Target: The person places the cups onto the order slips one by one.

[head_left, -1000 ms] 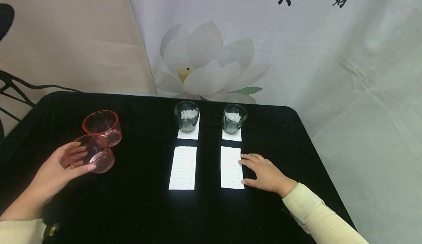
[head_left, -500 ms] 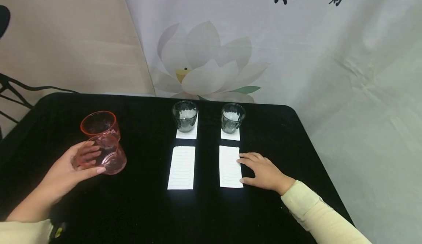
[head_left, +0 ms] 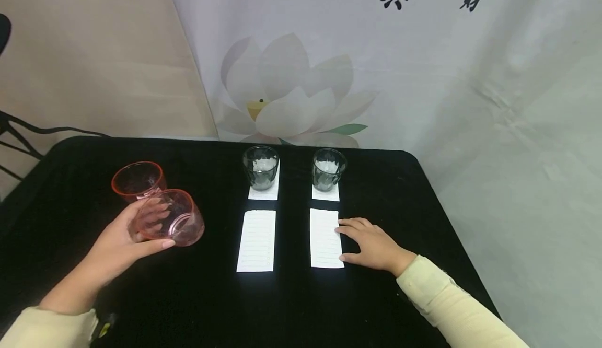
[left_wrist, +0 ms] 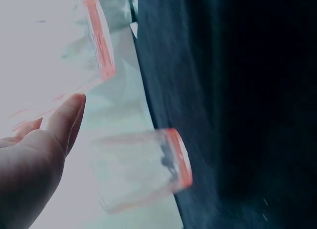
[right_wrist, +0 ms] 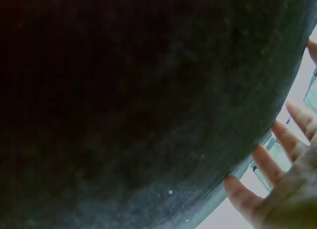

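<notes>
My left hand [head_left: 123, 235] grips a clear pink glass cup [head_left: 185, 228], thumb on the near side and fingers behind it. The cup is tilted, its red rim towards the upper left, and overlaps a second pink cup [head_left: 137, 180] standing behind it. In the left wrist view the held cup [left_wrist: 74, 55] shows above the thumb, and the standing cup [left_wrist: 143, 169] lower down. My right hand [head_left: 376, 244] rests on the table, fingertips at the right edge of a white lined paper slip [head_left: 325, 239]. Its fingers are spread and relaxed in the right wrist view.
Two grey glass cups, a left one [head_left: 261, 173] and a right one [head_left: 327, 173], stand on paper slips near the far edge. Another lined slip [head_left: 256, 241] lies in front of the left one. A black cloth covers the table [head_left: 197, 301]; a printed curtain [head_left: 414, 76] hangs behind.
My left hand has carried the pink cup to the right, uncovering less of the overlap with the cup behind. My right hand stays by the slip. The head view has shifted slightly.
</notes>
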`<state>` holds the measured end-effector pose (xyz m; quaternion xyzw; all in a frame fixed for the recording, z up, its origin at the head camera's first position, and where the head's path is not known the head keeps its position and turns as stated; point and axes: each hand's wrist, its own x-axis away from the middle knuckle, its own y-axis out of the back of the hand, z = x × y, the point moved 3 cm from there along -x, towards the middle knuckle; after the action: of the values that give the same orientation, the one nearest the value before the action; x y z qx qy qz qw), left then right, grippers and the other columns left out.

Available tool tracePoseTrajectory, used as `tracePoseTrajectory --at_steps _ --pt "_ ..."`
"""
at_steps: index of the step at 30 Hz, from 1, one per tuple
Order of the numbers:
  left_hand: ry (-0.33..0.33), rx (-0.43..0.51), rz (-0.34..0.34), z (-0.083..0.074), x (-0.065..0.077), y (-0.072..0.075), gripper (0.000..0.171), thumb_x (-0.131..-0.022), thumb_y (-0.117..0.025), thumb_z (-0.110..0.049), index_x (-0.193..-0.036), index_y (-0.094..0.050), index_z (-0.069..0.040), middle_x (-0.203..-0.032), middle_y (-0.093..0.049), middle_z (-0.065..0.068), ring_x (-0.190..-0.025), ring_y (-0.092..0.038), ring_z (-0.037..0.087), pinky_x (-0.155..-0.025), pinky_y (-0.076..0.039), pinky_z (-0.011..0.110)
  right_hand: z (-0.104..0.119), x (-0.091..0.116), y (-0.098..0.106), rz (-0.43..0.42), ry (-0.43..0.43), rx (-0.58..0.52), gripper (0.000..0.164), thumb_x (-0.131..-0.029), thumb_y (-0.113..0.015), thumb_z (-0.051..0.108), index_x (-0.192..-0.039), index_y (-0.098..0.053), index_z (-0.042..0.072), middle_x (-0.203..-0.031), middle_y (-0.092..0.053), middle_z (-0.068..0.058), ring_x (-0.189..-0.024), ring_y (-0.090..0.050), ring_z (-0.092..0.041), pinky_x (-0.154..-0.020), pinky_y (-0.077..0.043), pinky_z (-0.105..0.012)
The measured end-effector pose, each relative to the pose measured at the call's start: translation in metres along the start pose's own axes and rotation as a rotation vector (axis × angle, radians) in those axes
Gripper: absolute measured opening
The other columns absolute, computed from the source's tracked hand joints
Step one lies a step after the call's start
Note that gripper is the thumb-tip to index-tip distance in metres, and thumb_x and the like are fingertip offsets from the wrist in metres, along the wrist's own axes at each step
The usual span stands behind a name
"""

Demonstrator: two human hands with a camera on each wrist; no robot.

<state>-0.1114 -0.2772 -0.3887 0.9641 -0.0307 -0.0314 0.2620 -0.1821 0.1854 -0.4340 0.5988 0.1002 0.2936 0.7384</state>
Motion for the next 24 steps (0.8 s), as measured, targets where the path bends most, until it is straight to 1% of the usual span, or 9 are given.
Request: tracePoseTrajectory --at_steps 4,10,15,24 --pt "-0.035 0.014 0.012 -0.012 -0.003 -0.01 0.085 -0.079 -0.078 -0.008 -0.146 -0.027 0.002 -0.138 -0.044 0.027 -0.107 -0.043 -0.018 -0.083 -0.041 0.002 -0.001 -0.001 -0.001 0.006 -0.002 0.003 0.062 -0.084 -0.072 0.042 -0.137 -0.053 0.016 -0.148 -0.044 -0.005 -0.135 -0.037 -0.029 -0.107 -0.037 -0.055" --pt "-0.069 0.054 0.05 -0.028 -0.008 -0.024 0.083 -0.08 -0.077 -0.008 -0.146 -0.028 0.001 -0.137 -0.045 0.024 -0.109 -0.044 -0.017 -0.086 -0.041 0.003 -0.002 -0.002 -0.001 0.009 -0.003 0.006 0.062 -0.084 -0.072 0.042 -0.138 -0.053 0.016 -0.148 -0.044 -0.005 -0.135 -0.038 -0.029 -0.107 -0.037 -0.055" --pt "-0.092 0.095 0.072 -0.035 -0.011 -0.035 0.084 -0.078 -0.078 -0.006 -0.146 -0.029 -0.001 -0.138 -0.046 0.022 -0.111 -0.045 -0.015 -0.089 -0.04 0.004 -0.003 -0.002 -0.002 0.009 -0.006 0.009 0.063 -0.084 -0.072 0.042 -0.138 -0.053 0.016 -0.148 -0.044 -0.005 -0.135 -0.038 -0.028 -0.107 -0.038 -0.054" --pt "-0.143 0.13 0.06 -0.044 -0.017 -0.053 0.08 -0.078 -0.079 -0.005 -0.143 -0.033 0.0 -0.135 -0.05 0.022 -0.112 -0.045 -0.015 -0.09 -0.041 0.006 -0.002 -0.002 -0.002 0.003 0.001 0.013 0.063 -0.083 -0.073 0.042 -0.137 -0.053 0.016 -0.147 -0.044 -0.005 -0.134 -0.038 -0.028 -0.106 -0.038 -0.054"
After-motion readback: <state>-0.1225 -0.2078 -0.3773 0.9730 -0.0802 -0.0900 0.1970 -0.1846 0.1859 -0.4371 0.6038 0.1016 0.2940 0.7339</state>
